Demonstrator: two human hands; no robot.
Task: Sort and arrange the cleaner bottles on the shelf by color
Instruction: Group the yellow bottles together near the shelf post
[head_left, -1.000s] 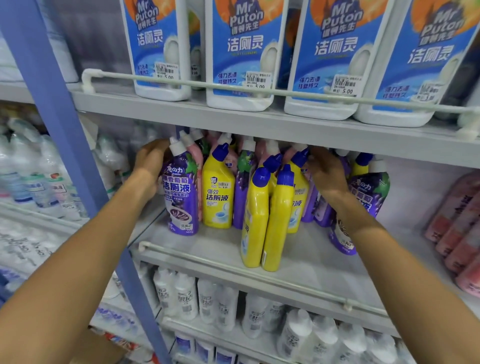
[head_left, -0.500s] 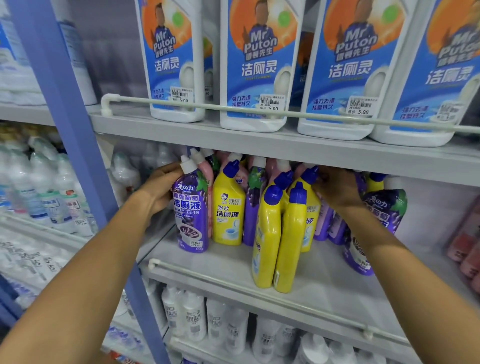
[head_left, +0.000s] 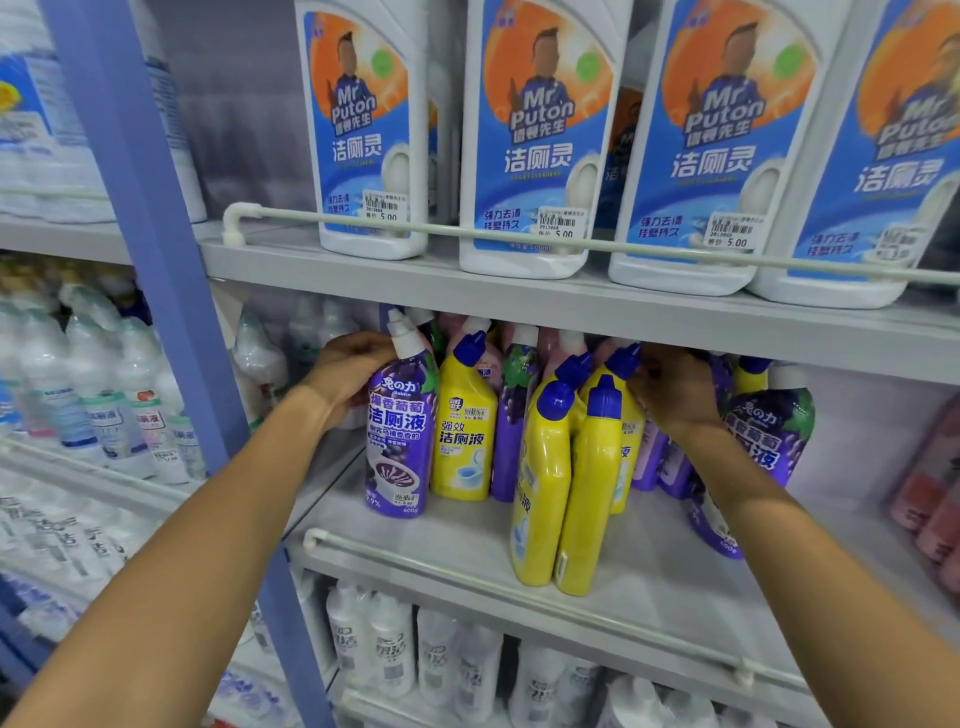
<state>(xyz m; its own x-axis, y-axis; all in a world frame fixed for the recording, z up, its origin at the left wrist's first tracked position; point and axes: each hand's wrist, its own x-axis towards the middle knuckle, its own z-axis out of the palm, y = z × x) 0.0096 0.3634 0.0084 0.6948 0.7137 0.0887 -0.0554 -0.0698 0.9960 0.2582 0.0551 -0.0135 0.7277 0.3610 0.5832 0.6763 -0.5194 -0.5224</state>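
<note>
Nearest to me, both forearms go up from the bottom corners toward the middle shelf (head_left: 467, 545). Below it stand white bottles (head_left: 389, 644), and a pale guard rail (head_left: 519, 603) runs along its front edge. Just behind the rail, two yellow bottles with blue caps (head_left: 592, 488) stand upright and touch each other side by side.

Further in, my left hand (head_left: 348, 376) is at the left end of the group. Its fingers are curled round the shoulder of a purple grape cleaner bottle (head_left: 397, 441), under its white cap. To the right of this one stands a labelled yellow bottle (head_left: 462, 431), then a narrow purple bottle (head_left: 511, 415).

My right hand (head_left: 675, 395) reaches in behind the yellow pair, with fingers bent among the bottles there. I cannot tell what they pinch, because it is hidden. Beside that wrist a second purple grape bottle (head_left: 774, 431) leans. Well to the right on the same shelf are pink bottles (head_left: 930, 493). On the shelf above, big white Mr Puton bottles (head_left: 530, 156) stand in a row.
</note>
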